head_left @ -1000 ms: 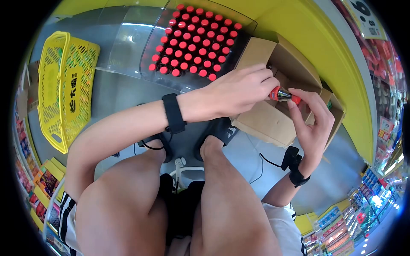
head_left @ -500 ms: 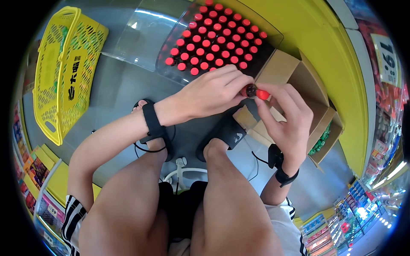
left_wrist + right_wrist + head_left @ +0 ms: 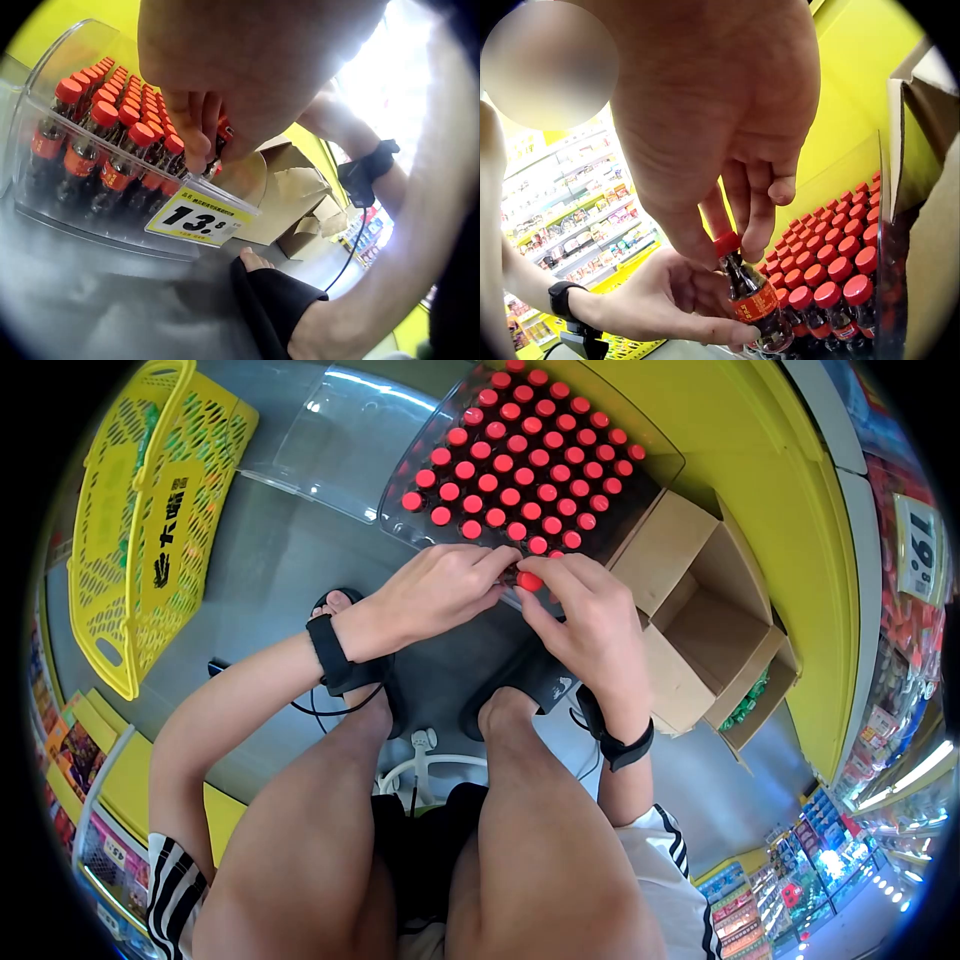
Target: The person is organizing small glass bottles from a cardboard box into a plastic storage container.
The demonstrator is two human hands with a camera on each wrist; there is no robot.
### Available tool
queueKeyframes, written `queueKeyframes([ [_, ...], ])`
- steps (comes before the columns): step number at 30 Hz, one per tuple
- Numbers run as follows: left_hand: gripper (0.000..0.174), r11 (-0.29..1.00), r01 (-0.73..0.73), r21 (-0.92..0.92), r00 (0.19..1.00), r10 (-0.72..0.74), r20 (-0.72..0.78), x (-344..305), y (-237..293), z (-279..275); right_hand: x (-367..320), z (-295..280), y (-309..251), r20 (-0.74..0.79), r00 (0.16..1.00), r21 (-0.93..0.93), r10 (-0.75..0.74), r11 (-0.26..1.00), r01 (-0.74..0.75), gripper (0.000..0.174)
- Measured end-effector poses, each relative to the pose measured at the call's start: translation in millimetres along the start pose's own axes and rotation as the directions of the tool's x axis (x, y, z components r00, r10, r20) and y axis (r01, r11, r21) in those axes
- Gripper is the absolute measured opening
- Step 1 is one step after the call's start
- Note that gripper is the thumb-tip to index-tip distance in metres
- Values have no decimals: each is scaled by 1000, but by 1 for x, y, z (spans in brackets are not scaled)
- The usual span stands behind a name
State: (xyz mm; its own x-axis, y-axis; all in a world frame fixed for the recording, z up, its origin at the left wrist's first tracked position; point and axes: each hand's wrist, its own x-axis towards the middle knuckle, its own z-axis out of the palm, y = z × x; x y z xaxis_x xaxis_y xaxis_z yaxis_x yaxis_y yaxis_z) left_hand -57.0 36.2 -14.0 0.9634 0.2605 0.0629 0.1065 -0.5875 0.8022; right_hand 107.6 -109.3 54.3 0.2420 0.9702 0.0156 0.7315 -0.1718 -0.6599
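A grey, glossy floor (image 3: pixel 270 560) is bordered at the far side by a yellow panel (image 3: pixel 740 450), and shelves of packaged goods (image 3: pixel 577 202) are seen in the right-wrist view. On the floor a clear plastic display bin (image 3: pixel 45 221) is packed with rows of upright red-capped cola bottles (image 3: pixel 510 470); a price card reading 13.8 (image 3: pixel 196 217) is fixed at its front edge.

The bin's right side is closely flanked by an open cardboard box (image 3: pixel 660 550), whose flaps are spread outward. Well beyond the bin's left edge, a yellow shopping basket (image 3: pixel 168 540) is placed, with grey floor visible between it and the left sandal (image 3: pixel 345 678). The bin's near edge is faced by both sandalled feet.

The two hands are brought together at the bin's front edge. One small cola bottle (image 3: pixel 756 300) is held between them, cap uppermost: its body is gripped by the left hand (image 3: pixel 430 595), its red cap pinched by the right hand (image 3: pixel 600 625). Whether the bottle's base is inside that edge cannot be told.
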Motion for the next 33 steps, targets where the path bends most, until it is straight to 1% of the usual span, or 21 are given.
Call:
queueKeyframes([
  [3, 33, 999, 32, -12, 999, -32, 28, 4, -2, 1, 0, 9, 3, 5, 1000, -48, -7, 999, 7, 25],
  [5, 41, 992, 108, 65, 989, -113, 92, 6, -3, 1, 2, 14, 3, -35, 999, -65, -29, 998, 27, 23],
  [8, 43, 985, 147, 94, 979, -158, 129, 6, -5, 4, 3, 19, 6, -24, 1000, -76, -10, 997, 8, 22],
  [9, 43, 985, 147, 93, 979, -158, 130, 5, -6, 6, 3, 21, 7, -23, 1000, -77, -8, 997, 6, 22],
  [11, 33, 991, 114, 73, 992, -118, 48, 2, -6, 10, 3, 25, 10, -17, 1000, -77, 0, 997, -1, 22],
  [12, 33, 991, 114, 73, 992, -117, 49, 2, -4, 9, 3, 27, 12, -17, 1000, -77, 0, 997, -2, 22],
  [14, 40, 985, 144, 93, 987, -149, 57, 0, 0, 8, 2, 32, 15, -25, 1000, -81, 12, 997, -14, 21],
  [15, 40, 985, 145, 94, 987, -150, 57, 0, 0, 8, 2, 34, 17, -25, 1000, -80, 11, 997, -13, 21],
  [17, 55, 961, 225, 162, 960, -247, 133, -1, 0, 9, 2, 39, 19, -21, 999, -98, 28, 995, -30, 20],
  [18, 55, 961, 226, 162, 960, -248, 133, -1, -1, 11, 3, 40, 20, -21, 999, -97, 27, 995, -29, 20],
  [20, 53, 966, 159, 205, 980, -179, 84, -2, -4, 15, 4, 44, 23, -18, 999, -86, 50, 995, -52, 19],
  [24, 54, 957, 178, 228, 974, -204, 99, 0, -3, 18, 5, 51, 29, -31, 998, -102, 51, 993, -53, 19],
  [26, 49, 955, 173, 240, 975, -201, 98, 0, -6, 21, 6, 55, 31, -26, 998, -115, 62, 991, -64, 19],
  [27, 49, 955, 173, 240, 974, -202, 99, 1, -7, 21, 5, 56, 32, -26, 998, -115, 63, 991, -65, 19],
  [29, 41, 953, 181, 244, 972, -212, 105, 2, -7, 22, 6, 57, 32, -24, 996, -115, 80, 990, -82, 18],
  [33, 36, 952, 201, 232, 966, -232, 117, 4, -7, 22, 5, 59, 32, -22, 996, -116, 90, 989, -92, 17],
])
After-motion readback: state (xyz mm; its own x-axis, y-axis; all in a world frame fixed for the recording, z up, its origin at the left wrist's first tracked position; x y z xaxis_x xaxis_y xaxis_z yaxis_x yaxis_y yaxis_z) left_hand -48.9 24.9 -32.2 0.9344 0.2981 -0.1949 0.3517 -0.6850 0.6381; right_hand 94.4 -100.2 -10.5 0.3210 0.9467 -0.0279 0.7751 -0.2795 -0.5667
